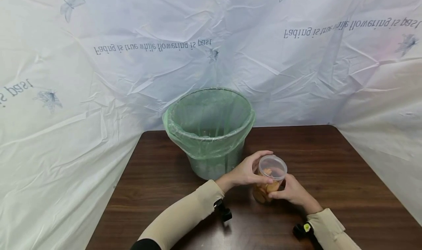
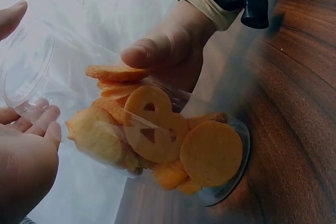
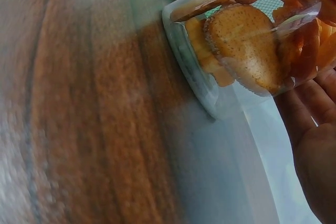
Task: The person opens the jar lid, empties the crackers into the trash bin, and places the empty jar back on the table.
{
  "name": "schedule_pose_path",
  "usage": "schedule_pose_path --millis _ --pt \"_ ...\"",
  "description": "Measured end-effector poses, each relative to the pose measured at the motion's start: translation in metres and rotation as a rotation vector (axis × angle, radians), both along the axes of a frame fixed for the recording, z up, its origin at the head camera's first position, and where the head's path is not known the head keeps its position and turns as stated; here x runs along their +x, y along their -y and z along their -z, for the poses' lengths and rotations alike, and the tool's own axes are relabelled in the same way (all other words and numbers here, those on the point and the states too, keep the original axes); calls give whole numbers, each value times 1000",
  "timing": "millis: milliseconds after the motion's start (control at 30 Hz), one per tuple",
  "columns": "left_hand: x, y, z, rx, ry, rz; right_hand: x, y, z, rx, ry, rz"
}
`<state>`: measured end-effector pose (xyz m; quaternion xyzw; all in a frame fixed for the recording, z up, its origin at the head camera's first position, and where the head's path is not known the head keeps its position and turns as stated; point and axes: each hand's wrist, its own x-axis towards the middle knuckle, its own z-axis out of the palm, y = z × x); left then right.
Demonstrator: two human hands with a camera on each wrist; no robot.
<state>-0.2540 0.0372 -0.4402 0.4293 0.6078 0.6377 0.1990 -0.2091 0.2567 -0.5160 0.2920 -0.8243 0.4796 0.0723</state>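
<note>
A clear plastic jar point(image 1: 260, 197) of orange-brown biscuits is on or just above the dark table, right of the lined bin. My left hand point(image 1: 244, 172) holds its top, with the thumb across the near side of the rim and fingers around the far side. Lower on the right side, my right hand point(image 1: 293, 192) grips the jar's wall between thumb and fingers. In the left wrist view, round biscuits point(image 2: 212, 153) and a biscuit with holes point(image 2: 152, 124) show through the wall. I cannot tell whether a lid sits on the clear rim point(image 2: 26, 66).
A mesh bin point(image 1: 215, 165) with a green bag point(image 1: 204, 147) folded over its rim stands at the table's back left. White printed sheeting point(image 1: 158, 74) hangs behind and beside the brown wooden table point(image 1: 333, 169). Black wrist cameras are strapped to both sleeves.
</note>
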Motion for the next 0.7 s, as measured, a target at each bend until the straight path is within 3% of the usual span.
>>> schedule_pose_path --millis 300,500,700 --pt "-4 -3 3 34 -38 42 0 -1 0 11 7 22" --pt "-7 -3 4 63 -12 86 -1 -1 0 1 20 16" --pt "-6 0 3 58 -26 86 0 0 0 -24 46 -4"
